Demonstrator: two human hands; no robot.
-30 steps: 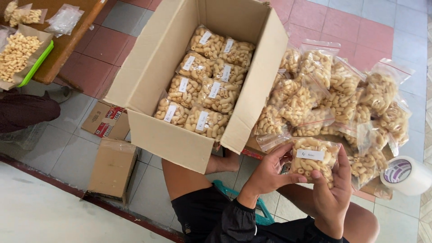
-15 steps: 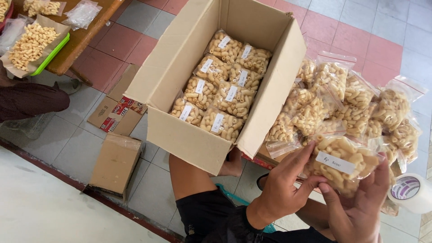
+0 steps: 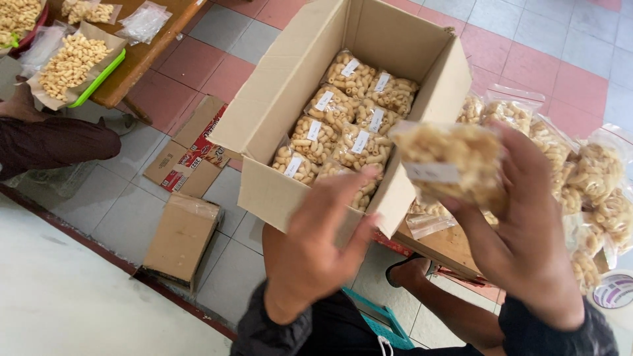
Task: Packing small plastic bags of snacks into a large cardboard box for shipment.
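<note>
My right hand (image 3: pixel 527 244) holds a clear bag of pale curled snacks (image 3: pixel 448 161) with a white label, lifted beside the right wall of an open cardboard box (image 3: pixel 290 105). Rows of similar snack bags (image 3: pixel 343 125), each with a white label, lie inside the box. My left hand (image 3: pixel 323 244) is below the box's near wall, fingers spread and blurred, holding nothing and apart from the raised bag.
Several more snack bags (image 3: pixel 580 171) are heaped on a wooden table (image 3: pixel 448 247) at the right, with a tape roll (image 3: pixel 616 290). Flattened cartons (image 3: pixel 188 155) and a small box (image 3: pixel 181 237) lie on the tiled floor. Another person's leg (image 3: pixel 53 142) and trays of snacks (image 3: pixel 76 62) are at the left.
The bag has risen from low at the right toward the box's right wall. My left hand has let go of it and moved left. The view has closed in on the box.
</note>
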